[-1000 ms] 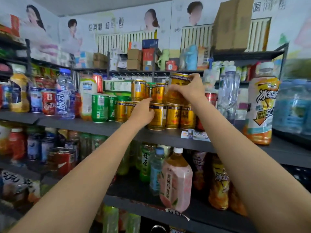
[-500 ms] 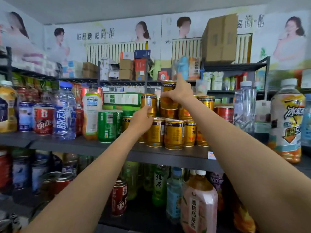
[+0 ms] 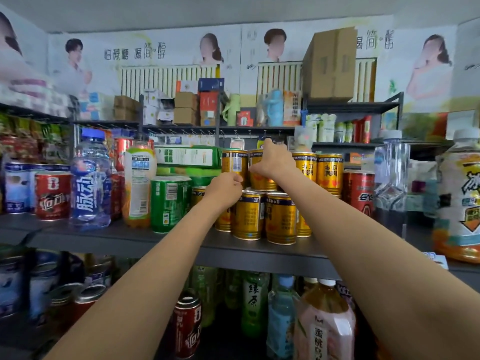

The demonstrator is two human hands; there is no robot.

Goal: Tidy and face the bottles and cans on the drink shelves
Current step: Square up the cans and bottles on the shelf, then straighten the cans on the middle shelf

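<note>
Gold cans stand in two tiers on the grey middle shelf point(image 3: 155, 242). My right hand point(image 3: 274, 162) grips an upper-tier gold can point(image 3: 259, 181) from the front, one finger raised over its top. My left hand point(image 3: 226, 187) has its fingers curled, pinching the base of the neighbouring upper gold can point(image 3: 235, 162), whose barcode faces out. Below them stand lower-tier gold cans point(image 3: 249, 216) with labels turned unevenly. Two more upper gold cans point(image 3: 330, 172) to the right show their front labels.
Left of the gold cans stand a green can point(image 3: 166, 201), an orange juice bottle point(image 3: 137, 178), a blue water bottle point(image 3: 89, 183) and red cans point(image 3: 52, 194). To the right are a clear bottle point(image 3: 391, 178) and a big iced tea bottle point(image 3: 459, 203). The lower shelf holds a green tea bottle point(image 3: 253, 302).
The view tilted up and moved closer. My right hand lowered its gold can onto the upper tier. My left hand rose from the lower cans to the barcode can's base.
</note>
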